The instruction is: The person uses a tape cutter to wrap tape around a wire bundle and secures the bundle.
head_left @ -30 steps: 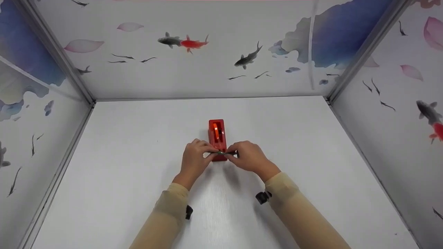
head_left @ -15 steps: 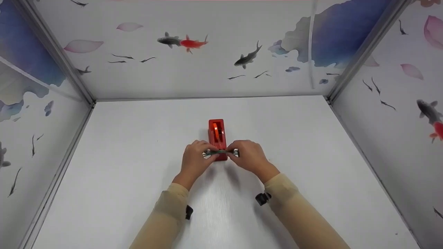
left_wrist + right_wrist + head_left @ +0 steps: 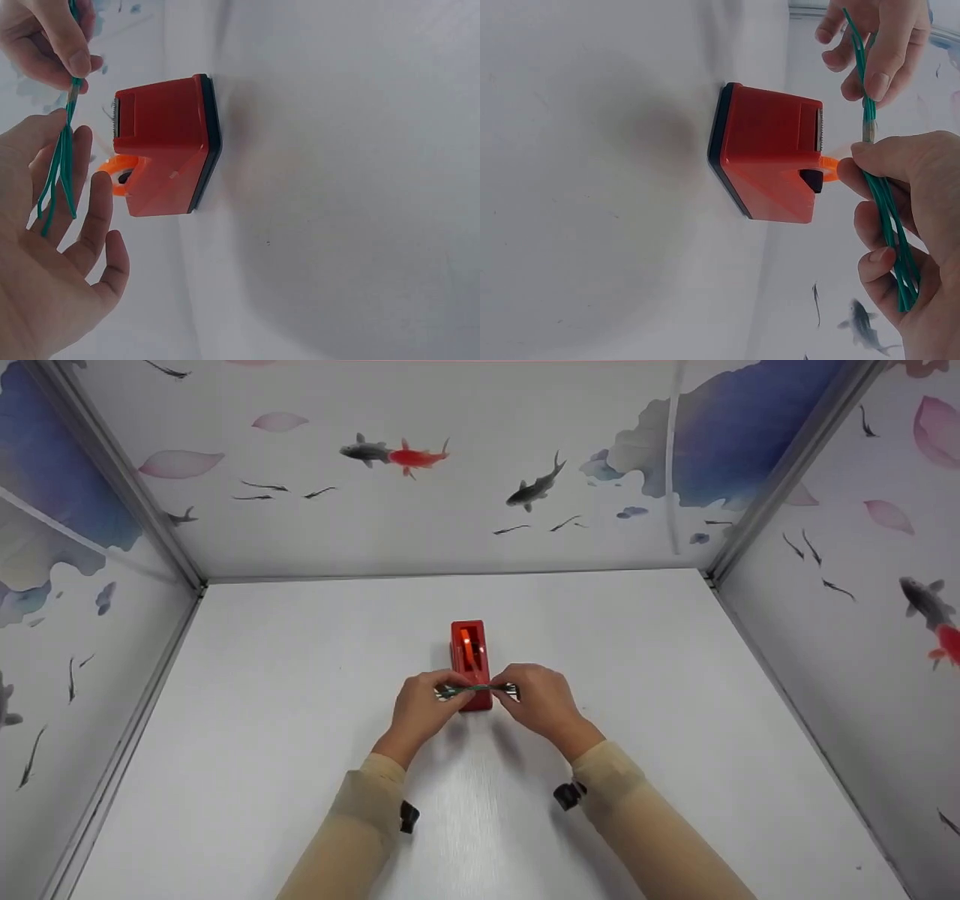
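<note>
A bundle of thin green wires (image 3: 480, 688) is held crosswise above the front of a red tape dispenser (image 3: 472, 676). My left hand (image 3: 420, 709) pinches the bundle left of its middle, between thumb and fingertips. On the other side my right hand (image 3: 541, 705) pinches it close to the middle. A pale band of tape (image 3: 868, 130) wraps the wires between the two hands. The loose wire ends spread out into each palm. In the left wrist view, the lower fingers (image 3: 97, 217) of the left hand are spread and relaxed.
The dispenser stands on a white table (image 3: 285, 697), with an orange tape roll (image 3: 468, 647) in it and a toothed cutter (image 3: 820, 129) facing the hands. White panels printed with fish (image 3: 534, 489) enclose the table at the back and both sides.
Both hands keep their pinch on the wires over the dispenser. The wire ends have come more into view beside the palms, and the left hand has shifted very slightly.
</note>
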A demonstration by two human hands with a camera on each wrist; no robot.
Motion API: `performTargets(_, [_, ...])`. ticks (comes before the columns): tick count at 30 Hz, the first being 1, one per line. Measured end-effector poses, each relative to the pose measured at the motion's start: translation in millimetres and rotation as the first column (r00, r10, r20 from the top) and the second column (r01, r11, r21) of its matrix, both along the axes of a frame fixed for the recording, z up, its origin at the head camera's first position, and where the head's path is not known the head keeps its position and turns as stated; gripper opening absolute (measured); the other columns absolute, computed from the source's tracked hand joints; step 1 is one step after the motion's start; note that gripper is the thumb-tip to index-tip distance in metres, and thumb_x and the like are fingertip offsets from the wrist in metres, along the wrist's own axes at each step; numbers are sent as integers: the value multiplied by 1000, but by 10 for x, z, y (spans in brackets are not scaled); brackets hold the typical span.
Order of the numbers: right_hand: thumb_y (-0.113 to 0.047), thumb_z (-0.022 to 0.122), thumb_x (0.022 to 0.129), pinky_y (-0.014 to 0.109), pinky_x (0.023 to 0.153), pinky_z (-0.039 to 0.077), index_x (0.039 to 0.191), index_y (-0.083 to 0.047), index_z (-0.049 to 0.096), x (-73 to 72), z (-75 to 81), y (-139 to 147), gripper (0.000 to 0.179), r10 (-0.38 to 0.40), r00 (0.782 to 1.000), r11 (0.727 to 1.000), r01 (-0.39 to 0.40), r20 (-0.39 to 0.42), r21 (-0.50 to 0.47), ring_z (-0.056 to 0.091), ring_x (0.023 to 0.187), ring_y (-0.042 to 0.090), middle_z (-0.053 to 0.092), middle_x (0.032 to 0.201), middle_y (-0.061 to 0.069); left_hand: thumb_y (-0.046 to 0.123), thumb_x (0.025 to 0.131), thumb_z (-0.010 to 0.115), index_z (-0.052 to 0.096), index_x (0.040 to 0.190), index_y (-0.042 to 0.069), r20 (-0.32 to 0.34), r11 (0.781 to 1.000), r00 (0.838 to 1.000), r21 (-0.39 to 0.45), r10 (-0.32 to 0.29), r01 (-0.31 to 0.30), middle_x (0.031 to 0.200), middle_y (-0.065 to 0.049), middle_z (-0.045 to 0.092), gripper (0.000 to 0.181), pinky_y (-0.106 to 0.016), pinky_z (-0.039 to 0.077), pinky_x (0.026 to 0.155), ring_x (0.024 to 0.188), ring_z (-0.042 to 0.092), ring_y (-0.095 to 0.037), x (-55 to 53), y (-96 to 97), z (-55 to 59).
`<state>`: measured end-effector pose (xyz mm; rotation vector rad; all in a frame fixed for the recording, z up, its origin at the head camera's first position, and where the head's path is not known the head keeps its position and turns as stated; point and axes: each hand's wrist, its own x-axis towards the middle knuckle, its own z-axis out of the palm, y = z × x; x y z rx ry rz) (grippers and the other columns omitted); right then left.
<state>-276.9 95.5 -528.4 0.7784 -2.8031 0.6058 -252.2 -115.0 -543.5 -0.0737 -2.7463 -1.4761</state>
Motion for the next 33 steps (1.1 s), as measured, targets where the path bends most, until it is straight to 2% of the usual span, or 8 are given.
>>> performTargets(7, [-20, 78, 92, 31, 73, 59, 102, -19, 82, 4, -44, 9, 11, 23, 996, 999, -25, -88, -22, 70, 83, 11, 78, 92, -6, 29, 92, 79, 79, 98, 30, 13, 999, 1000, 35, -13, 12, 97, 8, 75, 6, -35, 55, 81, 96, 64, -17, -17, -25, 10])
performTargets(10, [-19, 79, 92, 31, 72, 59, 101, -19, 83, 7, -65, 10, 10, 26, 992, 999, -31, -124, -40, 70, 83, 11, 78, 92, -6, 29, 91, 79, 79, 96, 30, 11, 999, 1000, 46, -25, 25, 97, 10, 75, 5, -35, 54, 83, 95, 65, -15, -38, -34, -3])
performTargets(14, [-20, 79, 92, 29, 71, 58, 101, -20, 83, 17, -86, 2, 10, 13, 993, 998, -19, -119, -52, 68, 81, 11, 78, 92, -6, 25, 90, 81, 81, 96, 27, 16, 996, 999, 79, -43, 41, 97, 9, 76, 6, -34, 56, 81, 95, 65, -15, -51, -43, -37])
performTargets(18, [-21, 79, 92, 27, 72, 57, 103, -20, 82, 23, -79, -9, 11, -13, 999, 998, 10, -42, -58, 65, 78, 9, 78, 92, -6, 23, 89, 83, 83, 96, 26, 17, 994, 999, 103, -36, 34, 95, 8, 77, 7, -31, 56, 75, 93, 65, -16, -53, -49, -61])
performTargets(23, [-24, 79, 92, 30, 76, 58, 106, -22, 82, 8, -7, -19, 14, -38, 992, 996, 48, 123, -80, 66, 80, 9, 79, 98, -7, 19, 88, 83, 84, 96, 24, -5, 992, 1000, 128, -20, 20, 95, 6, 77, 9, -31, 55, 76, 91, 64, -16, -46, -53, -62])
performTargets(28, [-26, 78, 93, 31, 77, 57, 107, -24, 81, -19, 37, -11, 14, -29, 952, 984, 82, 305, -159, 65, 83, 12, 78, 100, -9, 17, 87, 85, 84, 96, 25, -19, 988, 1000, 155, -1, 4, 98, 7, 78, 12, -35, 57, 86, 96, 67, -15, -40, -58, -77])
performTargets(33, [-23, 74, 97, 30, 74, 56, 108, -22, 80, -64, 21, 13, 13, 15, 904, 962, 103, 427, -252, 63, 81, 14, 77, 99, -8, 16, 86, 85, 84, 96, 25, -14, 985, 1000, 175, 4, -1, 99, 6, 78, 13, -36, 58, 89, 98, 67, -16, -29, -56, -90])
